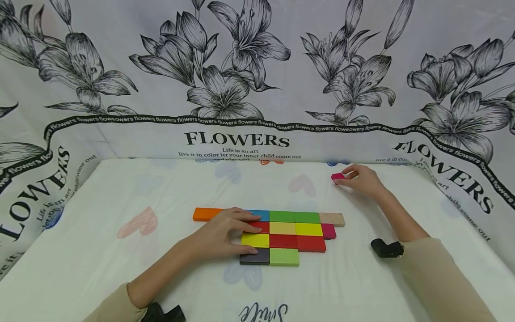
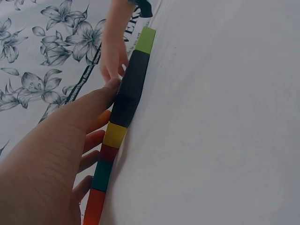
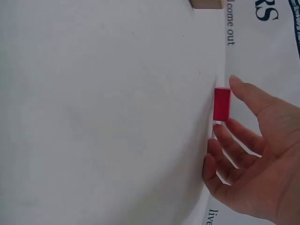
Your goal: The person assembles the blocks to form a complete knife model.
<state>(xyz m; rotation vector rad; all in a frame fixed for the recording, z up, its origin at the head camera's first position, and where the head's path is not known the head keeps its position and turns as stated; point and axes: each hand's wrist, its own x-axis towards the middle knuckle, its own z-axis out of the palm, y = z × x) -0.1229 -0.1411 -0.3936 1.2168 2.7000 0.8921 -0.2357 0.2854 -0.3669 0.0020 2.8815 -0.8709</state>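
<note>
Flat coloured blocks lie edge to edge in stepped rows on the bed-like white cloth. My left hand [image 1: 227,230] rests over the left part of them, fingers stretched across a blue block [image 1: 259,215] and a red block [image 1: 261,227]. Its thumb touches a dark grey block [image 1: 255,257], also seen as a dark block [image 2: 131,84] in the left wrist view. Farther back on the right, my right hand [image 1: 363,180] pinches a small pink block [image 1: 338,177] between thumb and index finger. The right wrist view shows this pink block [image 3: 221,104] between those fingertips, its other fingers loosely bent.
An orange block [image 1: 207,214] forms the back row's left end, a bare wood block [image 1: 332,219] its right end. Another pink block [image 1: 328,231] ends the second row. A flower-printed cloth [image 1: 241,89] rises behind the white surface [image 1: 181,286].
</note>
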